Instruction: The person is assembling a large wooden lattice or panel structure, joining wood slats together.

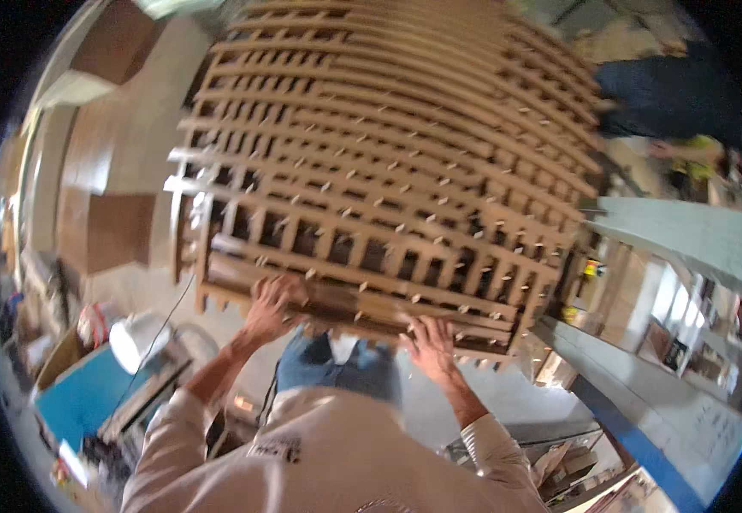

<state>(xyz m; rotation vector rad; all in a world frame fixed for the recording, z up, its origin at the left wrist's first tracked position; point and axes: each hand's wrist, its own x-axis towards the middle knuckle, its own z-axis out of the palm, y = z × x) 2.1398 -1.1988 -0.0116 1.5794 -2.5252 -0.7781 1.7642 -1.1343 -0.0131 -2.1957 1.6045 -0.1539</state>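
The wooden lattice frame fills the upper centre of the frame: long curved slats crossed by short uprights, pale pegs protruding at the joints. It appears to stand tilted on its lower rail, so the hold at the near edge reads as steadying rather than carrying.

Left hand, lower centre-left, has fingers curled over the lower rail, gripping it. Right hand, lower centre, lies spread on the same rail, fingers extended; whether it grips underneath I cannot tell. The wide spacing suits balancing a broad piece.

Concrete floor shows pale at upper left, with brown wooden panels lying on it. A grey bench with a blue edge runs down the right. A blue board and a white round object sit at lower left. Another person bends at upper right.
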